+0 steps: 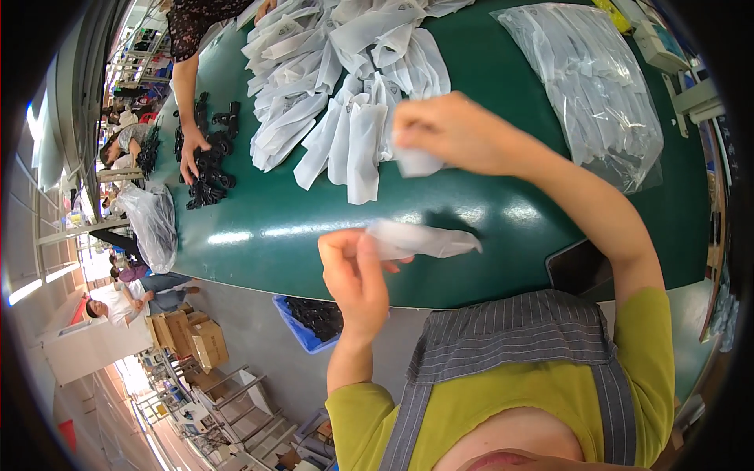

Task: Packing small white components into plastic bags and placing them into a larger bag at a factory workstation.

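Observation:
My left hand (355, 271) pinches one end of a small white bag (420, 240), which sticks out to the right above the green table (330, 216). My right hand (452, 132) is raised farther back and grips another white bag (416, 162) at its top, next to a large heap of white bags (338, 86). The two hands are apart and each holds its own piece.
A stack of clear plastic bags (597, 86) lies at the back right. Another person's hand (191, 153) rests on a pile of small black parts (208, 157) at the left. A clear sack (153, 224) hangs off the table's left edge. A blue bin of black parts (314, 320) sits below.

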{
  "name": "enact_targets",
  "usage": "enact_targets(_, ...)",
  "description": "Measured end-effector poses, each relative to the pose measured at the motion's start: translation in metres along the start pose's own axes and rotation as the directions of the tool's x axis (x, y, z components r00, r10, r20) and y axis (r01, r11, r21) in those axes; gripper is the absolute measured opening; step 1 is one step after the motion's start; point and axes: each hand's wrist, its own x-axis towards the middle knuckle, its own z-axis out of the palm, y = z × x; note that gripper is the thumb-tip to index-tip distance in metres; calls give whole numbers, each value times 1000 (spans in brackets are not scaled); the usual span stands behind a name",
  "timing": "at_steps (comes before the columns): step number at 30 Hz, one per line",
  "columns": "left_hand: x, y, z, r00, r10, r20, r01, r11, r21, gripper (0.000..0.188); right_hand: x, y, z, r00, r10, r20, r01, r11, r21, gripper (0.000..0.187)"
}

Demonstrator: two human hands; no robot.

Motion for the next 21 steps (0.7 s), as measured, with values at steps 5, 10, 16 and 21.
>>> enact_targets(5, -2, -44, 5, 927, -353, -123, 327, 925, -192, 18, -4, 35, 52, 990, 114, 87, -94, 975, -200, 16)
enact_targets(10, -29, -63, -3, 930, 304, 207, -363, 659, 659, 29, -54, 27, 15, 980, -200, -18, 146, 770, -621, 29)
enact_targets(16, 36, -109, 11, 757, 392, 522, -645, 576, 502, 49, -76, 44, 27, 983, -149, 110, 175, 549, -817, 30)
enact_targets(21, 15, -115, 22, 667, 525, 528, -735, 579, 354, 45, -50, 48, 24, 990, -111, 82, 137, 722, -679, 23)
